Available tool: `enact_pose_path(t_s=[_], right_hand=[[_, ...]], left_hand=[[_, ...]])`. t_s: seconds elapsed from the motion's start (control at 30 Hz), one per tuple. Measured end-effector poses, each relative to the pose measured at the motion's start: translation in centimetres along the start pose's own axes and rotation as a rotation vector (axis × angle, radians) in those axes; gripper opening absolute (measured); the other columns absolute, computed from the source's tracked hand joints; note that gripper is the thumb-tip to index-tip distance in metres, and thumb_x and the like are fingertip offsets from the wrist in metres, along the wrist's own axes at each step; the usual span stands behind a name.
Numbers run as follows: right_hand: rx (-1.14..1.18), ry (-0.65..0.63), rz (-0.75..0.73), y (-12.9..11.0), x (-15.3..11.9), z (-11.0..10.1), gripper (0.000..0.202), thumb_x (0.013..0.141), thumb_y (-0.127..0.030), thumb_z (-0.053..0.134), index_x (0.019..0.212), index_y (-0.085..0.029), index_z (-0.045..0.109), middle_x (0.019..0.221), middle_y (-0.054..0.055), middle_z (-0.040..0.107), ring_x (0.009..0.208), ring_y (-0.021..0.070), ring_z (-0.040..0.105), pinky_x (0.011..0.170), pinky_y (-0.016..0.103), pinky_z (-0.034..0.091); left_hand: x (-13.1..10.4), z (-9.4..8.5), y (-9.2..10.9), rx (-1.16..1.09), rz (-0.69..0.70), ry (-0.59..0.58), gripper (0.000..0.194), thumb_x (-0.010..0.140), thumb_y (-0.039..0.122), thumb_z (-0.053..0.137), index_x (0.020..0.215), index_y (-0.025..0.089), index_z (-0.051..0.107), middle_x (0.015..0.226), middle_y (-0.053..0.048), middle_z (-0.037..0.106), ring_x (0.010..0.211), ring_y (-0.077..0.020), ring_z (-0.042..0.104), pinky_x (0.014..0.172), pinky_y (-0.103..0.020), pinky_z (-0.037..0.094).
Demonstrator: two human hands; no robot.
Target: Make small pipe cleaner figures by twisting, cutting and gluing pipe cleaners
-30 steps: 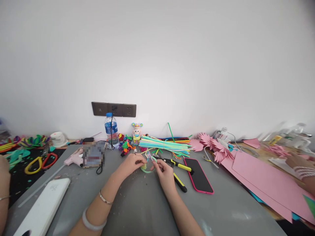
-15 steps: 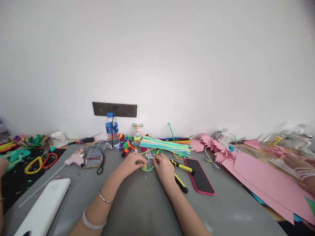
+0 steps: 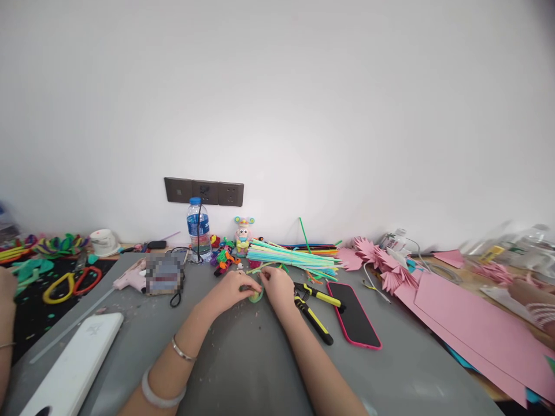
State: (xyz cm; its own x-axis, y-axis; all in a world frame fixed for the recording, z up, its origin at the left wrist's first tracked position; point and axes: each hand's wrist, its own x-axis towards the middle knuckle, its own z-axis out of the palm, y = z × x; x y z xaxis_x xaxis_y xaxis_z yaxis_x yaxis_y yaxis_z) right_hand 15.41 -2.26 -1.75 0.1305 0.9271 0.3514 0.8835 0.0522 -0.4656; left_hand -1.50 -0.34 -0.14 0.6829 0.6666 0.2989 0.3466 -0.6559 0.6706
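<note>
My left hand (image 3: 234, 290) and my right hand (image 3: 276, 288) meet over the grey mat (image 3: 255, 370), fingertips nearly touching. Between them is a small pale green pipe cleaner loop (image 3: 256, 297), pinched by the left fingers. The right fingers are closed at its upper end. Part of the loop is hidden by the fingers. Just behind lies a bundle of pastel pipe cleaners (image 3: 295, 255). Yellow-and-black pliers (image 3: 315, 318) rest right of my right hand, one handle reaching over a phone with a pink case (image 3: 356, 318).
A water bottle (image 3: 199, 231), a small figurine (image 3: 243, 237) and a pink glue gun (image 3: 132, 277) stand or lie behind. A white device (image 3: 73, 364) is front left. Pink paper (image 3: 481, 335) covers the right. Other people's hands show at both edges.
My right hand has moved left, closer to my left hand, and the green loop between them looks smaller. More of the pliers now shows. The view has shifted slightly.
</note>
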Motion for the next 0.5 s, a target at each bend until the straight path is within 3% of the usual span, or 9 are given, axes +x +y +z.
enact_pose_path(t_s=[0.3,0.5], right_hand=[[0.234,-0.136,-0.042,-0.2,2.1,0.6,0.021,0.082,-0.026,0.059,0.063,-0.021,0.068,0.055,0.0,0.061,0.052,0.0133,0.051,0.051,0.024,0.03],[0.39,-0.333,-0.116,-0.1,3.4,1.0,0.019,0.078,-0.025,0.056,0.062,-0.018,0.063,0.049,-0.003,0.054,0.046,0.0113,0.047,0.047,0.021,0.031]], left_hand=[[0.0,-0.3,0.8,0.009,-0.024,-0.029,0.025,0.081,0.01,0.063,0.094,0.026,0.077,0.092,-0.001,0.077,0.088,-0.0182,0.067,0.079,-0.026,0.048],[0.0,-0.3,0.4,-0.014,-0.015,-0.037,0.023,0.083,0.01,0.061,0.093,0.024,0.077,0.094,-0.002,0.076,0.09,-0.0173,0.067,0.081,-0.025,0.049]])
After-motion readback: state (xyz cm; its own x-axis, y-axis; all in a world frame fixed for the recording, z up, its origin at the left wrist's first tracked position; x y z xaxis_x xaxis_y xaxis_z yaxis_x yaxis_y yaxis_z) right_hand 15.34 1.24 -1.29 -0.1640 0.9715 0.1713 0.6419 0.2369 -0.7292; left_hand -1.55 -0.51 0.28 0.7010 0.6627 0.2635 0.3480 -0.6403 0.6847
